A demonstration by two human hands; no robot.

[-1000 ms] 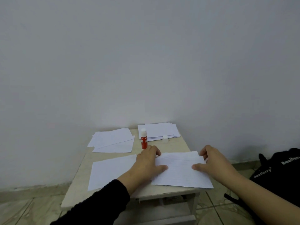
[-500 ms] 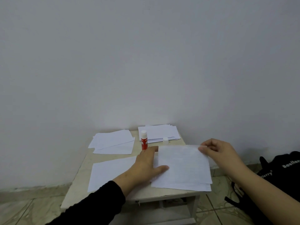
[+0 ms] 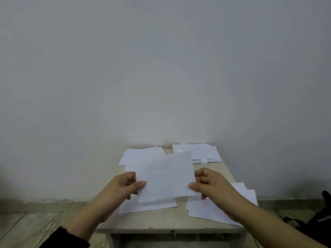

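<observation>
A white sheet of paper point(image 3: 165, 177) with faint lines is held up above the small table point(image 3: 161, 221). My left hand point(image 3: 123, 187) pinches its left edge between thumb and fingers. My right hand point(image 3: 209, 185) pinches its right edge the same way. The raised sheet hides the glue stick; only a faint trace of its white top shows through the paper.
On the table lie a flat sheet point(image 3: 148, 206) at front left, more sheets point(image 3: 220, 208) at front right, a paper pile point(image 3: 141, 154) at back left and a stack point(image 3: 204, 153) at back right with a small white cap point(image 3: 203, 160). A black bag point(image 3: 318, 219) sits on the floor, right.
Both hands have lifted the top sheet off the front-right pile and brought it up to the middle, standing tilted. The left hand left the table and took the sheet's left edge.
</observation>
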